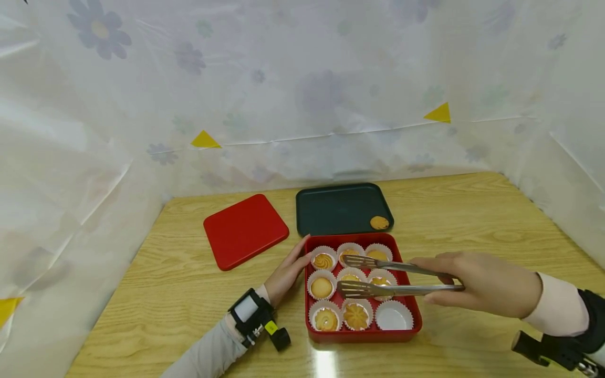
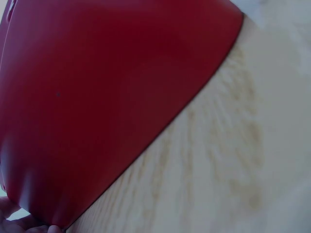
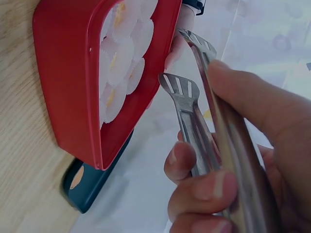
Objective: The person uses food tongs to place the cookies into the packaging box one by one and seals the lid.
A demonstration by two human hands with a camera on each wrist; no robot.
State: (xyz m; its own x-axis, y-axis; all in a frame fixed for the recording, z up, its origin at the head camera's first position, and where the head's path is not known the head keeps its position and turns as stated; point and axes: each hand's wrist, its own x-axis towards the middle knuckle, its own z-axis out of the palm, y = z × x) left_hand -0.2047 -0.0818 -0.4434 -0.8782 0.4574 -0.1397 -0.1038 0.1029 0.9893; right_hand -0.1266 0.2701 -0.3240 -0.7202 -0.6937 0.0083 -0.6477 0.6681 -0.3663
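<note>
A red box (image 1: 361, 336) on the table holds several cookies in white paper cups. A round cookie (image 1: 321, 287) lies in one cup, and the front-right paper cup (image 1: 394, 316) has none. My left hand (image 1: 285, 274) grips the box at its left rim near the back corner; in the left wrist view its fingers (image 2: 29, 224) lie at the box corner, partly cut off. With my right hand (image 1: 477, 283) I hold metal tongs (image 1: 397, 290) over the middle of the box. Their slotted ends stand apart, and no cookie shows between them in the right wrist view.
Behind the box sits a dark green tray (image 1: 337, 207) with one cookie (image 1: 379, 222) at its front-right corner. A red lid (image 1: 246, 231) lies on the wooden table (image 1: 156, 294) to the left. Flowered plastic sheeting (image 1: 302, 94) surrounds the table.
</note>
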